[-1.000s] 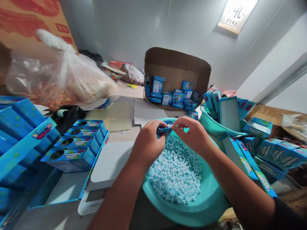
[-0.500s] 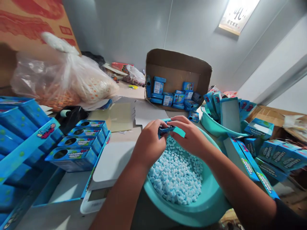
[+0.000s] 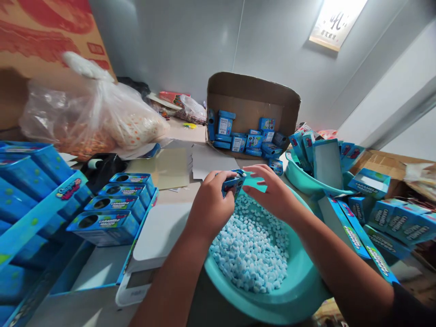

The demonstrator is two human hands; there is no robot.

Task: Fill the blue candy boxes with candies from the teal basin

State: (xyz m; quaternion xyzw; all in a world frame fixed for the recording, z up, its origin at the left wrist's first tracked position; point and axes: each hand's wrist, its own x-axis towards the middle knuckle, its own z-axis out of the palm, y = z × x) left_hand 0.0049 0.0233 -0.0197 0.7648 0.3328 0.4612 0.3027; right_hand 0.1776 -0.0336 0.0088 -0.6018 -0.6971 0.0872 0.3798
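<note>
Pale worktop [image 3: 177,129] carries: near centre a teal plastic basin [image 3: 299,290] of pale blue candies, white digital scale [image 3: 153,240] to its left, open blue display tray [image 3: 102,268] near left, clear plastic bags [image 3: 95,118] far left, open brown cardboard box [image 3: 252,97] far centre.

Candy packing workroom: piled blue boxes [image 3: 391,218], carton [image 3: 252,97], candy basin [image 3: 299,290].

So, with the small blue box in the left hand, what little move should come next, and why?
Probably set the small blue box into the display tray. The left hand holds it alone above the candy basin, its end looks shut, the right hand is open beside it, and four like boxes already lie there.
</note>
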